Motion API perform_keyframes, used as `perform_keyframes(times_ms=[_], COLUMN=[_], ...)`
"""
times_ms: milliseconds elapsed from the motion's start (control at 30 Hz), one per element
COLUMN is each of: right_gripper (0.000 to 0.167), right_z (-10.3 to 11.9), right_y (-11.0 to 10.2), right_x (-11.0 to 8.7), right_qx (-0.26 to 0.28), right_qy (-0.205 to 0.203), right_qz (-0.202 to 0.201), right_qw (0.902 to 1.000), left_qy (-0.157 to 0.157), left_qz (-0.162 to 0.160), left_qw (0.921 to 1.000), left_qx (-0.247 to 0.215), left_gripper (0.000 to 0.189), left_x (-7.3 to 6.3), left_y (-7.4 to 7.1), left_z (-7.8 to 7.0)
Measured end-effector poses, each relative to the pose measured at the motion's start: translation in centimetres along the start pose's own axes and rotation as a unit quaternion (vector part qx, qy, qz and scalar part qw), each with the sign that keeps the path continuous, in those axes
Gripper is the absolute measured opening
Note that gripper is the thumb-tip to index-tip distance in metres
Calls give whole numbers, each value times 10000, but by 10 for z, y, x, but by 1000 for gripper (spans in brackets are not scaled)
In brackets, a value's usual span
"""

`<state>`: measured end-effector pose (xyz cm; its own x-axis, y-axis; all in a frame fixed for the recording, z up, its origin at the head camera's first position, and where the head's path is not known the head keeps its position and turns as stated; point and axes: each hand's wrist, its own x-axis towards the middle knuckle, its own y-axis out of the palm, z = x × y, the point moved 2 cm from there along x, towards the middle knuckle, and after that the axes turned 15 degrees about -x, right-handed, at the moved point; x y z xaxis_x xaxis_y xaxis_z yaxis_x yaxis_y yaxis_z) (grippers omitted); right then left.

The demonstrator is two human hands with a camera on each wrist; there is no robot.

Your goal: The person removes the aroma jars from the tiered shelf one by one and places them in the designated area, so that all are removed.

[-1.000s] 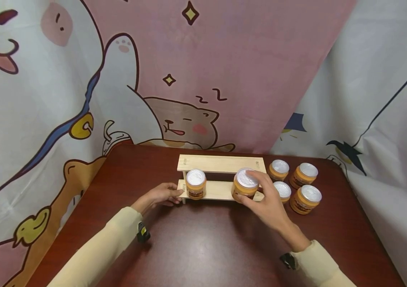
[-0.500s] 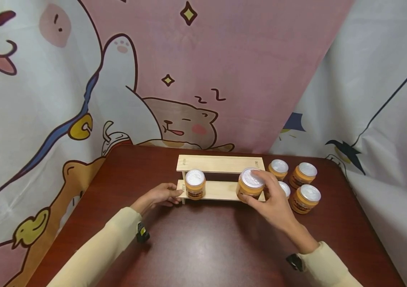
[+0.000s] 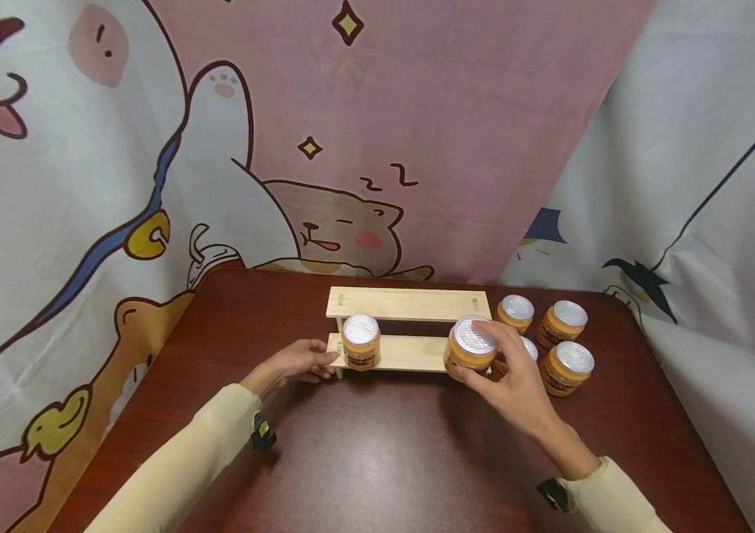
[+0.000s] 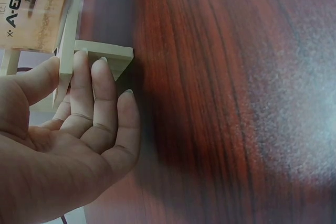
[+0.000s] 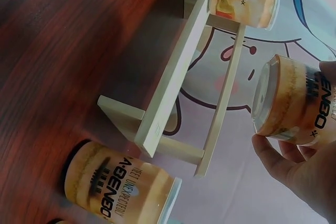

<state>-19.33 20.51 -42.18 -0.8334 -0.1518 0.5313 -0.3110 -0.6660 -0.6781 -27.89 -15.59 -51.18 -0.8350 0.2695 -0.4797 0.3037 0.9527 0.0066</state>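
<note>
A two-tier wooden rack point(image 3: 411, 303) stands near the back of the table. My left hand point(image 3: 297, 361) pinches the left end of its lower board point(image 4: 66, 51), thumb above and fingers beneath. One orange-labelled jar point(image 3: 360, 346) with a clear ridged lid sits upright at that end of the lower board. In my right hand point(image 3: 517, 381) is a matching jar point(image 5: 296, 98), gripped round its side by thumb and fingers. The right wrist view shows this jar in the air, apart from the rack; from the head it overlaps the lower board's right end.
Several more such jars stand on the table right of the rack, among them a front one point(image 3: 567, 369) and a back one point(image 3: 516, 312). One is partly hidden behind my right hand. A printed curtain point(image 3: 351, 111) hangs behind the dark red table point(image 3: 364, 459).
My right hand has moved a little to the right and slightly nearer to me, carrying the jar along the lower board toward its right end. The left hand keeps its place.
</note>
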Motion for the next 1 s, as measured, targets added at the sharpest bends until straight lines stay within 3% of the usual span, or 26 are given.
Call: perform_keyframes(times_ms=[267,1000], right_gripper=[75,77], right_z=[-1,-16], right_y=[-3,-11], right_x=[-2,-16], right_qx=[-24,-13], right_qy=[146,-106], right_qz=[-54,-591], right_qw=[9999,9982], left_qy=[2,-25], left_qz=[53,-10], left_qw=[10000,10000], left_qx=[-10,56], left_gripper=[33,33], left_x=[1,0], left_y=[0,0], left_z=[0,0])
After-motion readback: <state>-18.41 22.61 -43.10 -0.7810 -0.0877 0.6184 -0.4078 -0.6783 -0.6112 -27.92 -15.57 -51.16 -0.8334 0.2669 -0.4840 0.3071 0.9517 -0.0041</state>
